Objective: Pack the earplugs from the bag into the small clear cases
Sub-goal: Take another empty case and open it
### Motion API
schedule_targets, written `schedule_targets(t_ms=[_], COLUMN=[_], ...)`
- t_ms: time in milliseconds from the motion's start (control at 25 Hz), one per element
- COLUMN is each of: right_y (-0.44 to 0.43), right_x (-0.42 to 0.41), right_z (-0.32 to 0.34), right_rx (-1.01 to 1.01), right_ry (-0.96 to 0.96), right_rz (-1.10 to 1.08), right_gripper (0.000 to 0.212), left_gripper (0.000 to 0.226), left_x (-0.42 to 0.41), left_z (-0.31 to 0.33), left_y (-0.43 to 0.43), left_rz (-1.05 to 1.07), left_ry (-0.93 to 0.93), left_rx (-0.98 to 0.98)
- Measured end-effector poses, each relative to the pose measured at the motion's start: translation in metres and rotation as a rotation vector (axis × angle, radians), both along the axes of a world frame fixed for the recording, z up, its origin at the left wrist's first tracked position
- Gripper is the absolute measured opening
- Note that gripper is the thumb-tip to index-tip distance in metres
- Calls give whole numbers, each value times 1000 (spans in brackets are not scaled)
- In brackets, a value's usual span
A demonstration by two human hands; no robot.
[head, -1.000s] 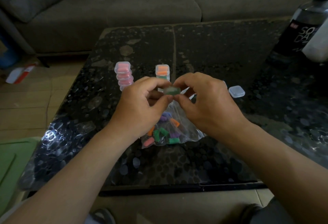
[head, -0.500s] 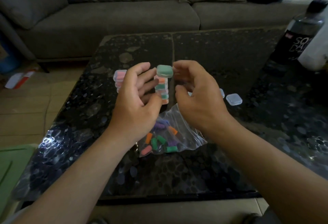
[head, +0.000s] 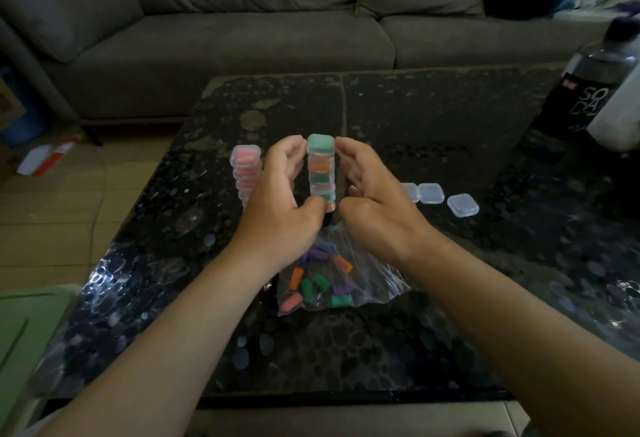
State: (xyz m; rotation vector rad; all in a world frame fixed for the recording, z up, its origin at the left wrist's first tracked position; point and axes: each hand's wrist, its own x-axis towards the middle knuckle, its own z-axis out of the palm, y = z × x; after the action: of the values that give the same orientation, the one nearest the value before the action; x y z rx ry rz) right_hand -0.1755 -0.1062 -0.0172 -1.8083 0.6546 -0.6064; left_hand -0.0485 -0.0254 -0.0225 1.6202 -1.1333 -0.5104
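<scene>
Closed in on the mixed stack point(head: 322, 178) from both sides since half a second ago; now flanking it closely. Cupping it with the left hand point(head: 277, 201) on one side and the right hand point(head: 375, 201) on the other, fingers relaxed and loosely curved, clamped on nothing. Left thumb at the stack's foot, touching or just short of it: cannot tell. Fingertips level with the top case point(head: 321, 144), green-filled, just beside it. Below that, more clear cases with orange, green and pink inside, upright on the table point(head: 433, 117).

Partly hidden behind the left hand, a pink stack point(head: 245, 168), just left of it. Past the right hand, three empty cases point(head: 430, 193) in a row, the nearest half covered by that hand. Between the wrists, nearer the table's front, the bag point(head: 377, 284), lying flat, with loose earplugs point(head: 306, 289) in purple, orange, green and pink.

At far right, a dark bottle point(head: 585, 83), with a white object point(head: 620, 114) overlapping it. Behind the table, a grey sofa point(head: 214, 45). On the floor at left, a red-and-white packet point(head: 45, 156); at lower left, a green surface point(head: 20, 332).
</scene>
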Motion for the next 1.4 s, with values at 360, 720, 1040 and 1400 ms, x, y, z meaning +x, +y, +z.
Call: schedule_targets(t_ms=[360,720,1040,1400], right_y=[-2,-1,-2,0], right_x=[-1,0,-1,-1], right_z=[-3,-4,-5,-3], right_rx=[52,69,74,68], right_ry=[22,2,-30,2], right_rz=[-11,-9,-9,-14], right_gripper=[75,73,74,73], left_gripper=[68,65,68,67], left_x=[-1,-3,-1,-2], left_z=[-1,-3,-3,-2], left_y=[0,1,1,2], left_rz=[-1,6,10,10], left_ry=[6,36,41,32], left_rx=[13,18,22,31])
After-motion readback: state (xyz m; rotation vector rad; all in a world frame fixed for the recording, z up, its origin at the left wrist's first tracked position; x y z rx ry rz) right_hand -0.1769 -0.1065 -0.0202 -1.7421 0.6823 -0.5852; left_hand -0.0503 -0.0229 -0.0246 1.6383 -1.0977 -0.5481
